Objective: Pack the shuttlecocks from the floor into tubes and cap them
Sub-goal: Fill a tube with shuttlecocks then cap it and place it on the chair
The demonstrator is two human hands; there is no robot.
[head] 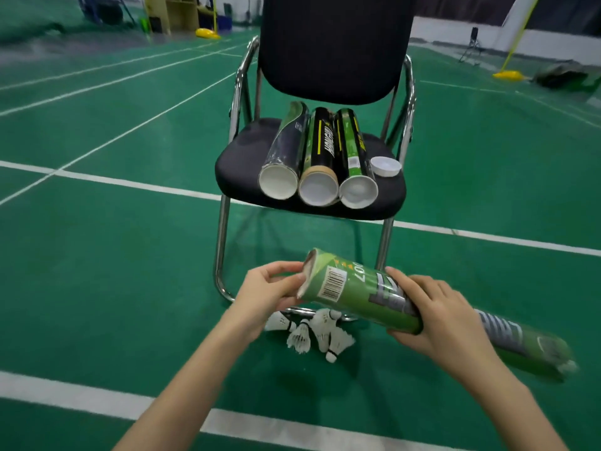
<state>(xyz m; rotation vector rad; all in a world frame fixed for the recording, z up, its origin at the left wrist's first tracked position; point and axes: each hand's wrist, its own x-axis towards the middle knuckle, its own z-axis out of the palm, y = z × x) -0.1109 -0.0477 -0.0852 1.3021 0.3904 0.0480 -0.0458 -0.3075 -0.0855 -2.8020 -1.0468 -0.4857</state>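
We hold a long green tube (364, 292) slantwise above the floor (113, 255). Our right hand (432, 315) is wrapped around its middle, and our left hand (271, 286) pinches the rim of its open end with curled fingers. The tube's far end, low on the right, is blurred, so we cannot tell whether a cap sits on it. Its inside is turned away from us and hidden. Below the tube a small heap of white shuttlecocks (310, 333) lies on the floor by the chair's foot rail. They overlap, and the tube and our left wrist cover part of the heap, so we count about five without being sure. On the seat of the black chair (247, 157) three tubes (320, 161) lie side by side, touching, with their open ends toward us. One white cap (386, 166) rests just beside the rightmost of them.
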